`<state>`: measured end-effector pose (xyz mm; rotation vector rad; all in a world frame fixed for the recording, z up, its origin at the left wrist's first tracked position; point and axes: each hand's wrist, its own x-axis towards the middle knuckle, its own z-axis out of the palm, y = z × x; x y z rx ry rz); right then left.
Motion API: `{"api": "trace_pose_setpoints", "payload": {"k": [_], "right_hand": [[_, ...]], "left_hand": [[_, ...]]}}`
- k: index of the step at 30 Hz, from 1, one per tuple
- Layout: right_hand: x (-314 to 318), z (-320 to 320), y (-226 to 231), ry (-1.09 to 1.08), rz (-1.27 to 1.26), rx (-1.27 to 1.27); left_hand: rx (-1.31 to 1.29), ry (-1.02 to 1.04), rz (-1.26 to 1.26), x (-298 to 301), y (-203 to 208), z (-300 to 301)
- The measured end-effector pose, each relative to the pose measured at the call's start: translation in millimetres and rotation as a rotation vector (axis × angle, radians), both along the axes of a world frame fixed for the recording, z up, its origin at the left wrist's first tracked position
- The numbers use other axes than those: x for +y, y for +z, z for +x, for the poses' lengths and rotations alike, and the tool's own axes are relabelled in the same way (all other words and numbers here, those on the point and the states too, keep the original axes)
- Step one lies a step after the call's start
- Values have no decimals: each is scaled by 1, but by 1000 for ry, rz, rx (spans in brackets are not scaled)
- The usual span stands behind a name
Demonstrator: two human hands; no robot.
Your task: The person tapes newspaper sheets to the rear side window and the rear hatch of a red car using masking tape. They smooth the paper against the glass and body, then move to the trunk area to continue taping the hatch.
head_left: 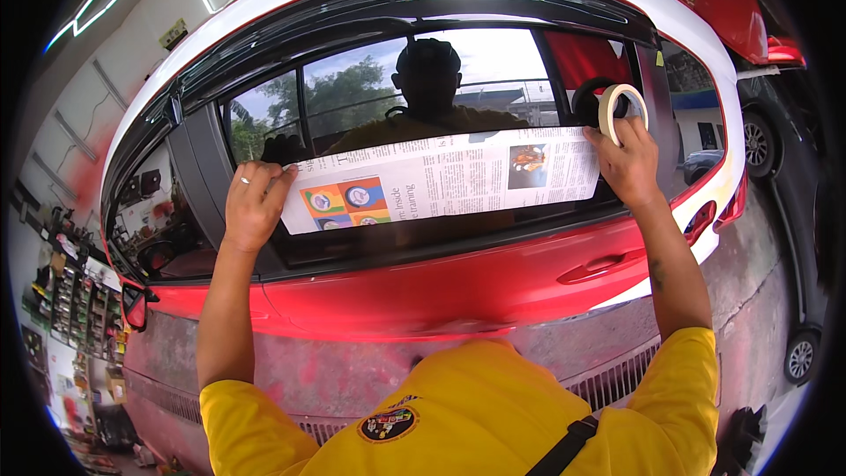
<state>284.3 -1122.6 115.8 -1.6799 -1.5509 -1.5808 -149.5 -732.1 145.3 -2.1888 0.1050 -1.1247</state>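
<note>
A folded sheet of newspaper stretches between my two hands, in front of the dark rear side window of a red car. My left hand pinches the sheet's left end, a ring on one finger. At the other end, my right hand grips the upper right corner. A roll of masking tape stands up out of my right hand, its ring seen partly from the side. The paper hides much of the lower glass. Whether it touches the glass I cannot tell.
Below the window runs the red door panel with its door handle. A side mirror juts out at the left. Dark cars stand at the right. Shelves with many small items line the far left. A floor grating lies behind me.
</note>
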Motion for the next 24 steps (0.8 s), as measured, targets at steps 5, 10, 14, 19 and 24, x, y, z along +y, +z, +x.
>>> {"api": "trace_pose_setpoints", "payload": {"k": [5,10,14,19,24], "right_hand": [[2,-5,-6,-42,48,-106],[4,-5,-13,-80,52,-160],[3,-5,-19,-135,69,-144],[9,-28,-42,-220,123,37],[36,-60,-63,-312,211,244]], "left_hand": [[15,17,25,2,-2,0],[13,33,25,3,-4,-1],[2,90,40,0,-7,-2],[-217,383,70,-30,-35,3],[-477,393,-493,-86,-76,71]]}}
